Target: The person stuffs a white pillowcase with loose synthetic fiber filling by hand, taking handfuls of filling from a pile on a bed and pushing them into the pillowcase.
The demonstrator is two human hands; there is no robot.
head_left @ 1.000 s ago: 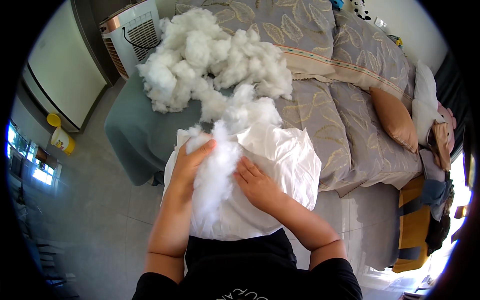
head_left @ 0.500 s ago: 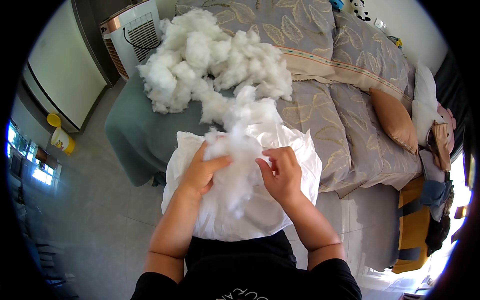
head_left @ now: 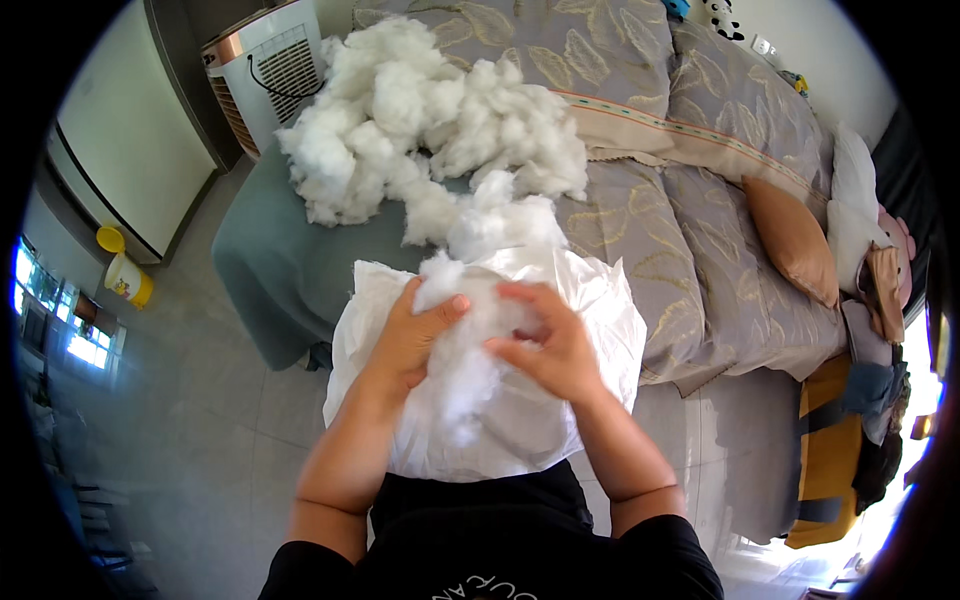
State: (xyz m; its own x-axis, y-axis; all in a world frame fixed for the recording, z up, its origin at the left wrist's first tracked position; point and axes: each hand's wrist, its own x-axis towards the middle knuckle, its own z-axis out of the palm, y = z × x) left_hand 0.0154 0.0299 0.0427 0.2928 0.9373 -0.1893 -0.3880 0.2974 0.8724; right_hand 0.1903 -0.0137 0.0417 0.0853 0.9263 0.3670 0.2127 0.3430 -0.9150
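A loose clump of white fibre stuffing [head_left: 465, 375] hangs between my hands, over a white cloth pillow cover [head_left: 540, 440] spread across my lap. My left hand [head_left: 410, 335] is closed round the clump's left side, thumb on top. On the right, my right hand [head_left: 545, 340] has thumb and fingers apart at the clump's edge. It is slightly blurred, and I see nothing gripped in it. Just beyond the cover, a smaller tuft [head_left: 505, 225] joins a large heap of the same stuffing [head_left: 430, 120] on the bed.
The bed has a grey leaf-patterned cover [head_left: 640, 220] and a teal blanket [head_left: 270, 250] at its left corner. Behind that corner stands an air cooler [head_left: 265, 70]. A brown cushion [head_left: 790, 240] lies at right; a yellow-white bucket [head_left: 125, 280] stands on the floor at left.
My right hand has moved left, closer to the clump and my left hand. The left hand keeps its hold with little movement; the heap is unchanged.
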